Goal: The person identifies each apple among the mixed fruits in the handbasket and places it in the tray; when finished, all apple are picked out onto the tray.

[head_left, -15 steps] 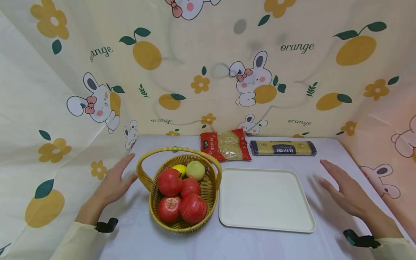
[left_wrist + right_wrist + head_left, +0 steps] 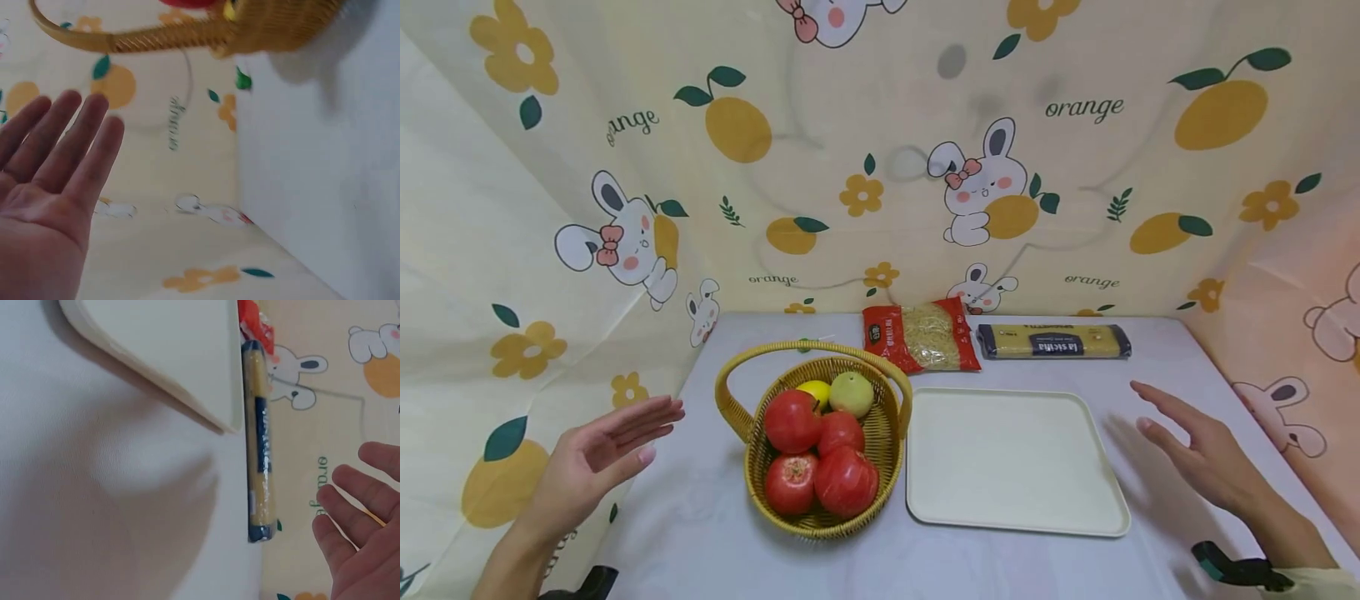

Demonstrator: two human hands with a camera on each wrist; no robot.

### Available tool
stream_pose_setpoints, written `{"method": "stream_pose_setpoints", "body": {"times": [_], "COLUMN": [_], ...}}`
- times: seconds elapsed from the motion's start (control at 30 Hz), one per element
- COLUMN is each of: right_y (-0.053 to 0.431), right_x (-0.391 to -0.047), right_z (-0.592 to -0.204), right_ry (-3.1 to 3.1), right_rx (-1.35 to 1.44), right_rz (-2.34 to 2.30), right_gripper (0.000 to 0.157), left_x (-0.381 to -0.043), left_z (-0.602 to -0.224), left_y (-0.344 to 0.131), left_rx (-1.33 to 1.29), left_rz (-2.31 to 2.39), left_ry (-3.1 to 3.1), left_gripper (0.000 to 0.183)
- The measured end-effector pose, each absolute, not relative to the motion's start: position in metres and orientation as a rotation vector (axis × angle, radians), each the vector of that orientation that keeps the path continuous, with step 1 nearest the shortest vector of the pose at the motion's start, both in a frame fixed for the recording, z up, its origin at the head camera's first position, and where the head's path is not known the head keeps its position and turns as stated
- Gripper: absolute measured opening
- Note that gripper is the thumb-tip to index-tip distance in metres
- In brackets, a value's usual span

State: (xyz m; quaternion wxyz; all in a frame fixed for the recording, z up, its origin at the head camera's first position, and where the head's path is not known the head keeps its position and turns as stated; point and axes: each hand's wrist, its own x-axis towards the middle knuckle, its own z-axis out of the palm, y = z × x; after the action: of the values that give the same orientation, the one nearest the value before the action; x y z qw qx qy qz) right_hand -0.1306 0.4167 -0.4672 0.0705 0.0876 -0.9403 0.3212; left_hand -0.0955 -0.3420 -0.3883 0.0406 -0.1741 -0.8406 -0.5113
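Note:
My left hand (image 2: 598, 462) is held to the left of a woven basket (image 2: 752, 475), fingers extended and nothing in them. In the left wrist view its palm and straight fingers (image 2: 65, 150) show below the basket's handle (image 2: 162, 39). Inside the basket lie several red tomato-like fruits (image 2: 846, 481), a yellow fruit (image 2: 815, 392) and a pale green round fruit (image 2: 851, 393). On the other side, my right hand (image 2: 1206, 450) hovers right of a white rectangular tray (image 2: 1015, 462), its fingers spread and holding nothing. The right wrist view shows those fingers (image 2: 359, 512) near the spaghetti pack.
Behind the tray lie a red-edged clear bag of noodles (image 2: 925, 336) and a spaghetti pack (image 2: 1054, 342). A small green item (image 2: 243, 79) sits behind the basket. Printed cloth (image 2: 880, 125) stands upright along the table's back and sides.
My left hand has drawn back from beside the basket's handle, down and to the left. The right hand has shifted only slightly. The basket, tray and packs stay put.

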Motion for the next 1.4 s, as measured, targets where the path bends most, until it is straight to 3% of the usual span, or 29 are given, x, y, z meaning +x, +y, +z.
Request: {"method": "stream_pose_setpoints", "body": {"times": [0.33, 0.63, 0.77, 1.13, 1.4], "right_y": [0.411, 0.396, 0.394, 0.393, 0.397], "right_x": [-0.137, -0.149, -0.155, -0.170, -0.173], "right_z": [-0.474, -0.494, -0.505, -0.517, -0.525], "right_ry": [-2.821, -2.749, -2.762, -2.991, -3.057], "right_rx": [0.247, 0.311, 0.302, 0.107, 0.091], "right_rz": [0.935, 1.093, 1.163, 1.310, 1.275], "right_gripper": [0.060, 0.055, 0.055, 0.073, 0.074], "left_x": [-0.090, -0.111, -0.118, -0.119, -0.111], "left_z": [-0.382, -0.399, -0.407, -0.411, -0.419], "left_y": [-0.310, -0.262, -0.241, -0.190, -0.155], "left_rx": [-0.851, -0.926, -0.861, -0.675, -0.551], "left_rz": [-1.857, -1.933, -1.887, -1.568, -1.091], "left_ry": [-2.567, -2.731, -2.837, -3.063, -3.098], "left_gripper": [0.051, 0.047, 0.048, 0.048, 0.061]}}
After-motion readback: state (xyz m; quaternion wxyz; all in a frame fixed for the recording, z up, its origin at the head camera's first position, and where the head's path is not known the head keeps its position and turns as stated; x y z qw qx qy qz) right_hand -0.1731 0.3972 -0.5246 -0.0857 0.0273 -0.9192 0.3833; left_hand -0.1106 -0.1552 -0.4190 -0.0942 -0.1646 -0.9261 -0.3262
